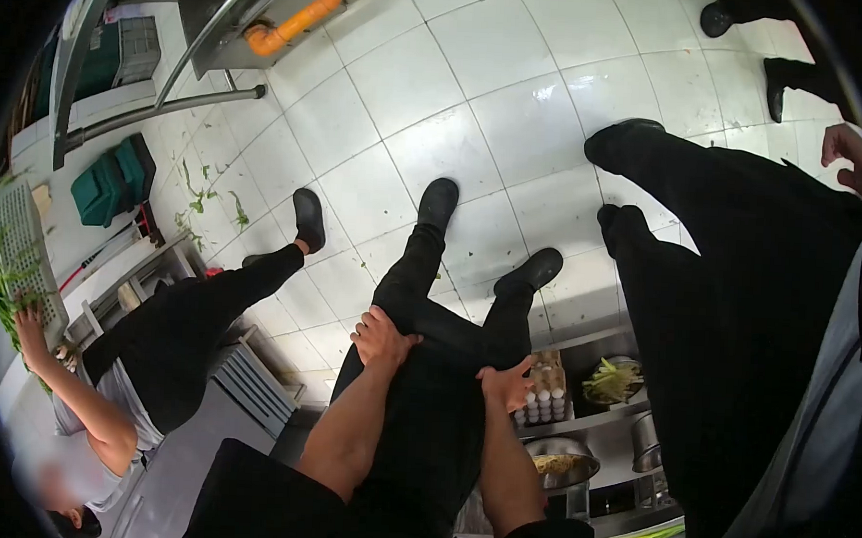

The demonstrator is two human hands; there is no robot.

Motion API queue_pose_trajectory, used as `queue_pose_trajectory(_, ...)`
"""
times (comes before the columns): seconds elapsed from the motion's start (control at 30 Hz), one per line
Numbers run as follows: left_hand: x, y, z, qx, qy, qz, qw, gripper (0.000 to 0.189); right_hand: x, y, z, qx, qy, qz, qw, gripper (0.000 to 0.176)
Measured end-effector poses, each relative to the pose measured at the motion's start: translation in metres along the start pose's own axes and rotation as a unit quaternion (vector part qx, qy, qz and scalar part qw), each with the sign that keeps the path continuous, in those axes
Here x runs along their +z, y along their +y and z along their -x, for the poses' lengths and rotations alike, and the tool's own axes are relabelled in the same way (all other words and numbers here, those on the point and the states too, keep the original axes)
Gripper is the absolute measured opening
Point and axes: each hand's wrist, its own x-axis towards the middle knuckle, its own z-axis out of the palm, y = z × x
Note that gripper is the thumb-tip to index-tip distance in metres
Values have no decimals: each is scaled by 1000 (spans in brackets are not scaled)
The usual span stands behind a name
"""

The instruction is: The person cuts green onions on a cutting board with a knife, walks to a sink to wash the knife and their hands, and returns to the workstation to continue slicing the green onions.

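Note:
My left hand [382, 339] rests on my left thigh near the knee, with its fingers spread over the black trouser leg [415, 403] and the thumb apart. On the other leg lies my right hand [508, 380], its thumb and fingers apart at the side of the right knee. Neither hand holds anything. Just beyond the right hand, a tray of eggs [545, 407] sits on a metal shelf. Nearby are a metal bowl with pale yellow food [559, 461] and a bowl of cut green vegetables [614, 382].
At left, a co-worker's hand [32, 336] touches leafy greens by a perforated basket [30, 237]. Another person's black-trousered legs [730, 253] stand close at right. Green scraps [199, 196] lie on the tiled floor [381, 94]. A metal frame [169, 102] and orange pipe [297, 23] are ahead.

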Motion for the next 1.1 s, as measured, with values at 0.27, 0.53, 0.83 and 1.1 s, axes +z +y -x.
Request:
queue_pose_trajectory(0.27,-7,5,-2,8,17,0,1000,101,-10,-5,2,1,8,-29,1000,111)
queue_pose_trajectory(0.53,-9,8,0,12,27,-10,1000,101,-6,-2,-6,-6,18,-26,999,110)
queue_pose_trajectory(0.83,-12,19,3,39,45,-15,998,102,-30,0,-5,-25,-8,-28,999,112)
queue_pose_trajectory(1.1,-48,-1,-55,295,-7,110,949,68,-63,66,0,-287,-64,-177,939,87)
